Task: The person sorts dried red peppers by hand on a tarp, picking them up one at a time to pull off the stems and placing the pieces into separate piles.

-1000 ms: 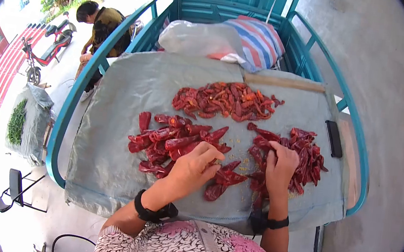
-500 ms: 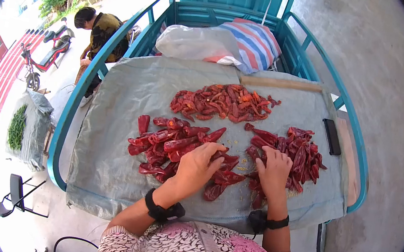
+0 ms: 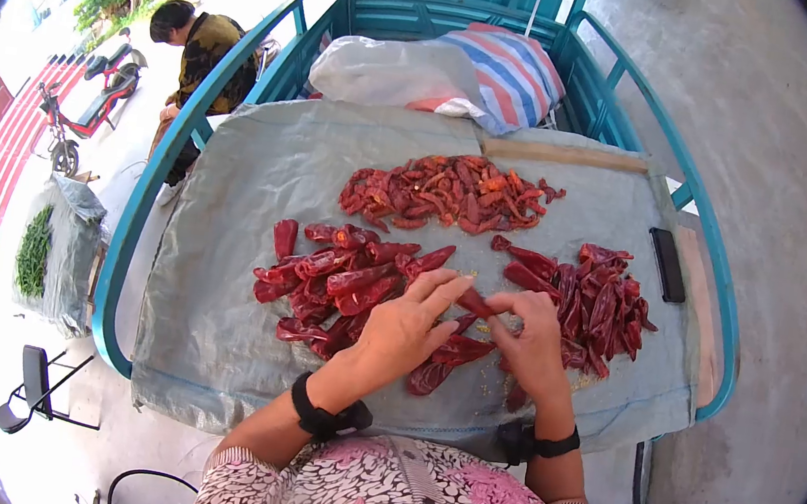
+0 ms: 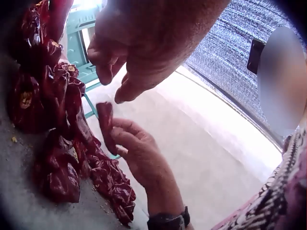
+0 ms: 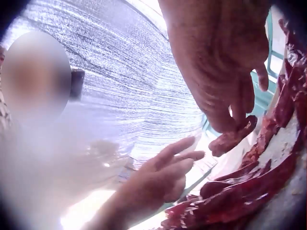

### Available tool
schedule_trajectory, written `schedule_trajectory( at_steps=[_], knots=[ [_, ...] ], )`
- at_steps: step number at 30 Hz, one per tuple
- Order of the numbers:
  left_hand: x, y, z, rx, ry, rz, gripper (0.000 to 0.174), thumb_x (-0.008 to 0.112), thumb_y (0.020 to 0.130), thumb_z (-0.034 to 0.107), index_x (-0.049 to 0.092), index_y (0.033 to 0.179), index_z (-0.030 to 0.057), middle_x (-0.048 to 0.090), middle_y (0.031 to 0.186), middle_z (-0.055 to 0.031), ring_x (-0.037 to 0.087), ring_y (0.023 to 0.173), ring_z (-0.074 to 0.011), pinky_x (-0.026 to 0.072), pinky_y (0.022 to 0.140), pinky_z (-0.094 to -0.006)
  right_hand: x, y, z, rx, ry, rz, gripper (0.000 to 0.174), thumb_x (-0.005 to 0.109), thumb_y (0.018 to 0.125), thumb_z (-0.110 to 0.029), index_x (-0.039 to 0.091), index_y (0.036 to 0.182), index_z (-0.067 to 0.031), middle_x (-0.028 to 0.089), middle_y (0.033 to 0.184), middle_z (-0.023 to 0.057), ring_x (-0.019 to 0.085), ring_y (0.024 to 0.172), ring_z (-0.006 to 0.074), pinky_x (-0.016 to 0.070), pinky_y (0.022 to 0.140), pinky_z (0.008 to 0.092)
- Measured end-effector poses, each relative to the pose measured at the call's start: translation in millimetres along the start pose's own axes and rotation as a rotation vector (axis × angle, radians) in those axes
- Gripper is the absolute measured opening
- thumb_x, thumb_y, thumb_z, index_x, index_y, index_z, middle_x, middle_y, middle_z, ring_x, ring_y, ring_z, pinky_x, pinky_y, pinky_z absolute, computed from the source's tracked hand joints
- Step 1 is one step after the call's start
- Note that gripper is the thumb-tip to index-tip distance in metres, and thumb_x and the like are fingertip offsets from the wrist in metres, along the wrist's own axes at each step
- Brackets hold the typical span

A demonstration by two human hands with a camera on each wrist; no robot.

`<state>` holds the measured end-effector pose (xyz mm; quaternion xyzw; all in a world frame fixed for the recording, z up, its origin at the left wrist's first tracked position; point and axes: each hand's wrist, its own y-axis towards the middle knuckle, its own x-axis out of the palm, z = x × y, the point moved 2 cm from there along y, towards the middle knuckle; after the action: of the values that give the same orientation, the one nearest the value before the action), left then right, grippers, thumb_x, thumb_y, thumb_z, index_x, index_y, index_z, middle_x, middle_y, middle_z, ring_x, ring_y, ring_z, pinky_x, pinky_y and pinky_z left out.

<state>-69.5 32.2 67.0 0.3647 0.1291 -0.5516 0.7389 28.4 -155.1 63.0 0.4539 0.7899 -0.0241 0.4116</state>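
My right hand (image 3: 531,346) pinches a dark red dried pepper (image 3: 475,303) between thumb and fingers, above the cloth. Close on its left, my left hand (image 3: 400,337) has relaxed, parted fingers. The left wrist view shows a gap between the left hand (image 4: 153,43) and the held pepper (image 4: 106,127). Extended left fingers also show in the right wrist view, below the right hand (image 5: 220,62) and its pepper (image 5: 234,138). A pile of large red peppers (image 3: 330,278) lies beside the left hand; another pile (image 3: 603,312) lies beside the right.
Smaller, orange-red peppers (image 3: 451,192) form a pile at the back of the grey cloth (image 3: 226,220). A phone (image 3: 667,265) lies at the right edge. Teal rails (image 3: 137,250) flank the cloth; bags (image 3: 395,75) sit behind. A person (image 3: 210,62) sits at the left.
The right hand has moved from the right pile toward the left hand, and a pepper now shows in its fingers. The left hand's fingers have spread and reach slightly farther forward.
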Motion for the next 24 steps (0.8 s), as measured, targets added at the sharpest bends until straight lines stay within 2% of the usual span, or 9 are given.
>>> schedule_trajectory(
  at_steps=[2,3,6,7,10,13,15,22,24],
  knots=[
    [6,-3,-7,0.016,0.040,-0.080,0.035,0.076,0.090,0.016,0.068,0.123,0.0102,0.067,0.121,-0.0090,0.072,0.094,-0.0324,0.0596,0.076,-0.0401,0,1,-15,-0.020,0.173,-0.093,0.025,0.078,0.080,-0.005,0.073,0.104,-0.0105,0.073,0.102,0.0065,0.064,0.100,0.0304,0.0458,0.097,0.0442],
    [8,-4,-9,0.025,0.059,-0.120,0.035,0.076,0.089,0.017,0.069,0.123,0.0103,0.069,0.119,-0.0088,0.073,0.094,-0.0324,0.0595,0.075,-0.0404,-2,2,-10,-0.037,0.142,-0.182,0.029,0.077,0.082,-0.010,0.071,0.111,-0.0108,0.071,0.108,0.0088,0.063,0.106,0.0323,0.0441,0.101,0.0457],
    [-1,-6,-10,0.006,0.113,-0.090,0.036,0.079,0.088,0.018,0.069,0.122,0.0111,0.071,0.110,-0.0092,0.072,0.093,-0.0324,0.0592,0.074,-0.0398,-8,7,14,-0.074,-0.147,0.011,0.037,0.076,0.084,-0.017,0.068,0.119,-0.0114,0.067,0.119,0.0111,0.059,0.115,0.0338,0.0416,0.105,0.0469],
    [0,-7,-14,0.019,0.092,-0.008,0.037,0.080,0.087,0.018,0.069,0.122,0.0117,0.071,0.106,-0.0093,0.072,0.091,-0.0311,0.0587,0.073,-0.0391,-17,11,22,0.015,-0.337,-0.014,0.045,0.076,0.084,-0.022,0.064,0.127,-0.0118,0.063,0.127,0.0121,0.055,0.122,0.0342,0.0385,0.108,0.0487],
    [-5,-5,-8,-0.070,0.105,0.044,0.037,0.080,0.088,0.017,0.068,0.122,0.0114,0.071,0.105,-0.0095,0.072,0.089,-0.0302,0.0585,0.074,-0.0383,-18,16,64,0.221,-0.635,0.058,0.061,0.081,0.080,-0.023,0.060,0.136,-0.0134,0.063,0.132,0.0116,0.051,0.130,0.0335,0.0339,0.113,0.0527],
    [-2,-6,-11,-0.087,0.127,0.037,0.036,0.078,0.090,0.016,0.068,0.124,0.0098,0.067,0.120,-0.0093,0.072,0.089,-0.0310,0.0584,0.075,-0.0387,-10,26,79,0.174,-0.724,0.022,0.066,0.083,0.078,-0.024,0.059,0.138,-0.0135,0.063,0.132,0.0117,0.051,0.130,0.0334,0.0325,0.114,0.0540],
    [0,-9,-13,-0.109,0.139,0.007,0.036,0.076,0.091,0.014,0.067,0.125,0.0091,0.062,0.129,-0.0093,0.071,0.091,-0.0323,0.0585,0.076,-0.0394,-3,27,84,0.163,-0.738,0.083,0.061,0.082,0.077,-0.023,0.062,0.134,-0.0125,0.065,0.126,0.0100,0.053,0.127,0.0323,0.0311,0.115,0.0562],
    [2,-6,-11,-0.093,0.110,0.007,0.034,0.074,0.091,0.008,0.068,0.124,0.0085,0.063,0.126,-0.0095,0.066,0.076,-0.0231,0.0555,0.070,-0.0347,1,25,88,0.188,-0.684,0.075,0.047,0.081,0.077,-0.019,0.067,0.122,-0.0132,0.065,0.117,0.0080,0.054,0.121,0.0313,0.0291,0.117,0.0580],
    [2,-6,-11,-0.060,0.091,0.023,0.034,0.074,0.091,0.007,0.068,0.124,0.0082,0.063,0.126,-0.0096,0.064,0.072,-0.0207,0.0544,0.068,-0.0335,0,24,86,0.095,-0.649,0.149,0.042,0.079,0.078,-0.017,0.067,0.118,-0.0130,0.066,0.116,0.0077,0.057,0.118,0.0308,0.0286,0.117,0.0578]
  ],
)
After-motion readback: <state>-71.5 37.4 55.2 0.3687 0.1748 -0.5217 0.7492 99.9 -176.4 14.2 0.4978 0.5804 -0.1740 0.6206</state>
